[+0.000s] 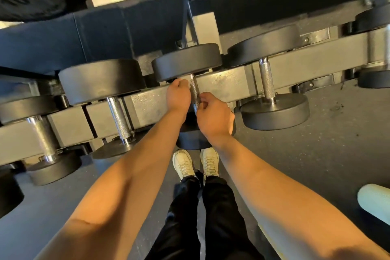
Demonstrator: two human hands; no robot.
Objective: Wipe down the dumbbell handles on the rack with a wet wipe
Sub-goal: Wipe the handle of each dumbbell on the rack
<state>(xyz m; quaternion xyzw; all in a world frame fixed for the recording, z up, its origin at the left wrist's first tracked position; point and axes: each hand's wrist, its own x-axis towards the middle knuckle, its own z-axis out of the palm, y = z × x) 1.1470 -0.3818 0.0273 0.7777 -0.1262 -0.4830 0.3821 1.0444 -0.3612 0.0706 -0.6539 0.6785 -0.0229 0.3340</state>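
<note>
I am in the middle of the wiping, working on the handle (194, 88) of the middle dumbbell (186, 62), which lies across the rack (223, 84) straight in front of me with its far weight up by the back rail and its near weight mostly hidden under my wrists. Both hands are on this 1 bar. My left hand (178, 96) sits just beside the far end of the handle, close under the far weight, with its fingers curled. A pale scrap at its fingertips may be the wipe, but I cannot tell for sure, nor whether that hand grips anything. My right hand (213, 116) is at the near end, fingers and thumb curled in and pinching the bar. The knurled stretch between my 2 hands is bare to view. I judge this handle is only partly done. The next move calls for wrapping the wipe round the bar and sliding it the full length, turning as it goes so the rough metal gets cleaned all round. After that, the dumbbell to my left (119, 118) and the one to my right (267, 79) are waiting, both untouched by my hands for now.
</note>
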